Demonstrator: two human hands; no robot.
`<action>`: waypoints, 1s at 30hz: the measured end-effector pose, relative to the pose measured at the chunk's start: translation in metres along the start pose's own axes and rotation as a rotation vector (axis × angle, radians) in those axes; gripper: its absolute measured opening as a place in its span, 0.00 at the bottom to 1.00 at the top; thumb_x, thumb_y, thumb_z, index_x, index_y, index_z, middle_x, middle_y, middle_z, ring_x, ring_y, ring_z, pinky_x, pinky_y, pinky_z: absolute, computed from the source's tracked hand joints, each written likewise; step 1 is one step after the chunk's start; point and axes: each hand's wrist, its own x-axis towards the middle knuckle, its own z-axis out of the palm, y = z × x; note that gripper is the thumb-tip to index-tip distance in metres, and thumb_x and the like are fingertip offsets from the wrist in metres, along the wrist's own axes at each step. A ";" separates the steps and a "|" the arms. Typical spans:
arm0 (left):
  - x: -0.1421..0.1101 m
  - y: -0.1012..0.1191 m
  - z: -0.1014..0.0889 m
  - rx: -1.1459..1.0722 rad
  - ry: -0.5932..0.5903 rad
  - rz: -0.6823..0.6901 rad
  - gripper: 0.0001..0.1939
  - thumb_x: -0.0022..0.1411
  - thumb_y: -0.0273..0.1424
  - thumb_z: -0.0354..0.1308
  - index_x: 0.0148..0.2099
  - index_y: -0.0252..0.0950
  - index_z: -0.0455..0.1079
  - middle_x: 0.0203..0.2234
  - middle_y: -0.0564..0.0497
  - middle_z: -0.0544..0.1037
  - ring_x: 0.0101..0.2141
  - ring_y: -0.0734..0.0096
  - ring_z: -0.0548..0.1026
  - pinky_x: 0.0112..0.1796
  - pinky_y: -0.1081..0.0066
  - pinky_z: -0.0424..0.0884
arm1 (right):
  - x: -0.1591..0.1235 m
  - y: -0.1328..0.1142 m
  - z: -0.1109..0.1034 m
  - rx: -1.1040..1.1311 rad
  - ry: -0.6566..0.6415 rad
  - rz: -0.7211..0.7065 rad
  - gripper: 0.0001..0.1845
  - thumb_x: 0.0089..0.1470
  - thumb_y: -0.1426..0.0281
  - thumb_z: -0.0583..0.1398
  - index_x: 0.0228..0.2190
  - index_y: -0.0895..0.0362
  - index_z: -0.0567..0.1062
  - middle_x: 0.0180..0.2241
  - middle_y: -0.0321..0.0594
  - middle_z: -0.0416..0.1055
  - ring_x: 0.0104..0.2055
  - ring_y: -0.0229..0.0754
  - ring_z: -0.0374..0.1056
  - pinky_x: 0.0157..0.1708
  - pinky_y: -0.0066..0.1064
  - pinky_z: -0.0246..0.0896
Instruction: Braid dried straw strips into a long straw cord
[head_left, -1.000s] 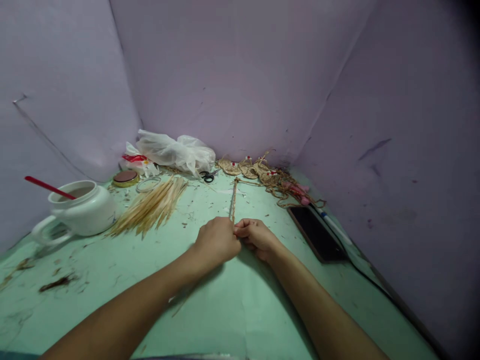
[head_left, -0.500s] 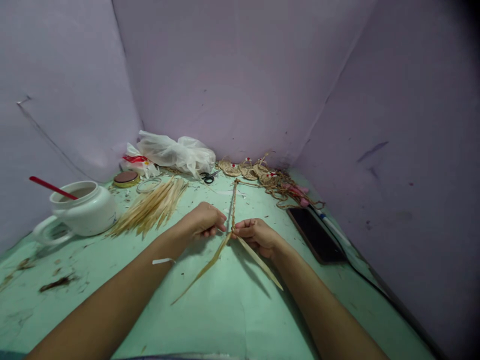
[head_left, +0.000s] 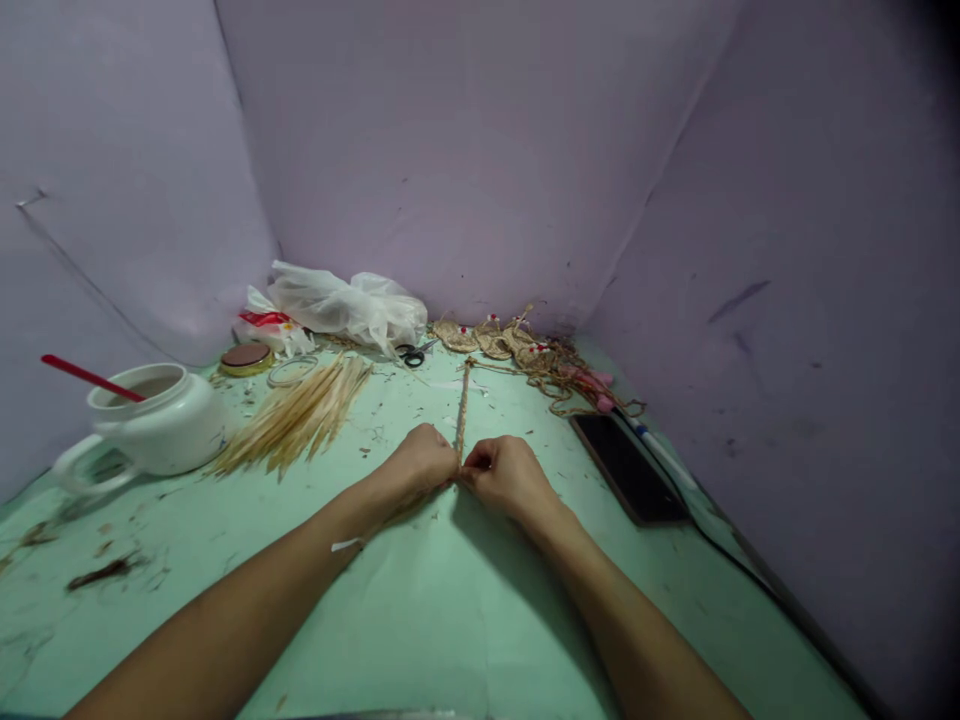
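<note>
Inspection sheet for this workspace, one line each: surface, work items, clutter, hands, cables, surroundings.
Surface: green table, strewn with scraps.
Work items: thin braid, laid straight; straw bundle to its left.
Clutter: white mug with a red stick in it, plastic bag, scissors, beaded woven discs, phone.
Hands: right hand pinches the braid's near end; left hand is beside it, grip hidden.
Cables: black cable beside the phone, running toward the near right; whether plugged in, unclear.
Surroundings: purple walls on three sides, with dark marks.
</note>
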 end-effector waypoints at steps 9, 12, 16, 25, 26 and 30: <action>-0.006 0.006 -0.001 -0.170 -0.120 -0.178 0.09 0.40 0.28 0.49 0.12 0.33 0.57 0.03 0.56 0.54 0.08 0.81 0.52 0.12 0.77 0.45 | -0.018 -0.021 -0.004 -0.279 0.046 -0.034 0.09 0.39 0.71 0.56 0.21 0.57 0.76 0.22 0.46 0.73 0.22 0.41 0.64 0.21 0.29 0.44; -0.004 0.003 -0.002 -0.306 -0.187 -0.117 0.07 0.38 0.26 0.49 0.13 0.33 0.58 0.04 0.56 0.56 0.08 0.82 0.51 0.11 0.77 0.44 | -0.023 -0.026 -0.002 -0.408 0.062 -0.082 0.09 0.41 0.71 0.55 0.21 0.58 0.76 0.23 0.50 0.73 0.23 0.44 0.65 0.21 0.31 0.42; -0.003 0.000 -0.003 -0.356 -0.218 -0.067 0.05 0.35 0.24 0.51 0.13 0.33 0.57 0.05 0.57 0.57 0.08 0.83 0.51 0.11 0.78 0.42 | -0.028 -0.030 -0.004 -0.409 0.005 -0.114 0.09 0.40 0.72 0.56 0.22 0.58 0.76 0.24 0.48 0.73 0.23 0.41 0.64 0.22 0.30 0.42; 0.003 -0.007 -0.013 -0.343 -0.340 0.062 0.05 0.38 0.29 0.53 0.18 0.32 0.62 0.07 0.59 0.58 0.08 0.84 0.50 0.11 0.78 0.40 | 0.001 -0.006 -0.022 0.508 -0.004 0.196 0.09 0.42 0.67 0.56 0.20 0.60 0.71 0.18 0.38 0.67 0.20 0.33 0.59 0.21 0.24 0.51; 0.003 -0.007 -0.013 -0.339 -0.341 0.070 0.05 0.38 0.29 0.54 0.18 0.32 0.61 0.07 0.59 0.58 0.08 0.84 0.50 0.11 0.78 0.41 | 0.002 -0.008 -0.019 0.626 -0.090 0.248 0.07 0.42 0.69 0.56 0.20 0.60 0.70 0.17 0.37 0.66 0.20 0.33 0.59 0.21 0.24 0.51; 0.003 -0.005 -0.013 -0.322 -0.348 0.078 0.05 0.37 0.28 0.52 0.16 0.33 0.60 0.07 0.59 0.59 0.08 0.85 0.50 0.12 0.78 0.42 | -0.001 -0.013 -0.006 0.741 -0.273 0.323 0.05 0.40 0.73 0.56 0.17 0.61 0.67 0.11 0.30 0.57 0.13 0.28 0.50 0.14 0.22 0.43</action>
